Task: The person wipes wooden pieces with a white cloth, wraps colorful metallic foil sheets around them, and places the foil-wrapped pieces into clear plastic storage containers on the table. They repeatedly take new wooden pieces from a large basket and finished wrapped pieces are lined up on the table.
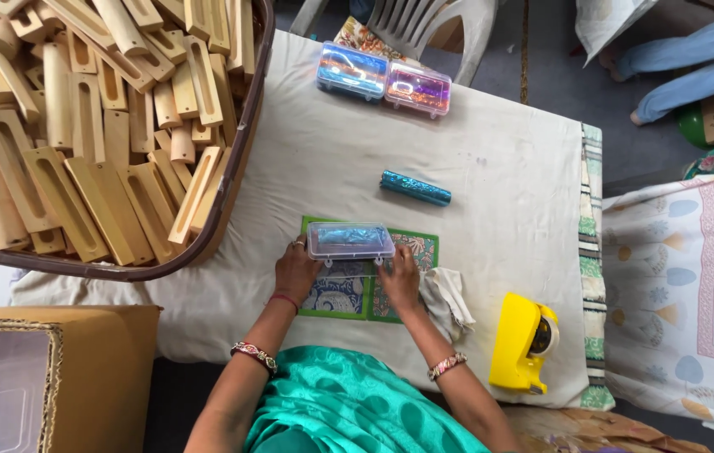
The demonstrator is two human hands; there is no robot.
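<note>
A clear plastic box [350,241] with shiny blue contents rests on a green-bordered patterned mat [411,248] on the cloth-covered table. My left hand [295,271] grips the box's near left corner. On the box's near right edge sits my right hand [399,278], fingers pressed against it. Both wrists wear bangles. A blue glittery roll [415,188] lies on the cloth just beyond the box.
A large tub [231,197] of slotted wooden pieces fills the left. Two clear boxes [384,80] with shiny contents sit at the table's far edge. A yellow tape dispenser [523,342] and a white cloth [449,298] lie right. A cardboard carton [101,373] is lower left.
</note>
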